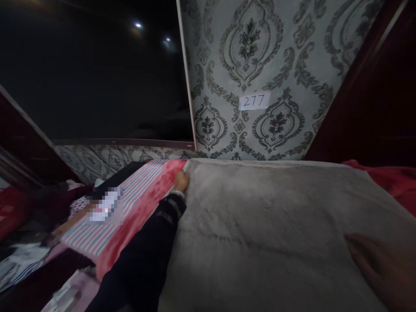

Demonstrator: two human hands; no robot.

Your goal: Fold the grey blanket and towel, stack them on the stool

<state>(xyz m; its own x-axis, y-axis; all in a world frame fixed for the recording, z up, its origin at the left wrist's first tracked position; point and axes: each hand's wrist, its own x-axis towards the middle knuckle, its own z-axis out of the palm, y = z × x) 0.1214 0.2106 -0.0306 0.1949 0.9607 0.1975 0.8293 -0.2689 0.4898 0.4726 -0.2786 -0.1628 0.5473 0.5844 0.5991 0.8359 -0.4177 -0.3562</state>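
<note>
A grey plush blanket (253,208) lies spread flat over the surface in front of me, with a faint crease running across it. At its far left corner, my left hand (181,180) is closed on the blanket's edge; the fingertips are partly hidden. My right hand (383,268) is at the lower right over the blanket, slightly blurred, its fingers stretched out and holding nothing I can see. Left of the blanket, a red and striped cloth (130,203) runs beneath my left forearm.
A large dark television (97,73) hangs on the patterned wall (221,86), beside a paper label (254,100) reading 277. More red cloth (390,177) lies at the right. Several garments (22,260) are heaped at the lower left, near a pixelated patch.
</note>
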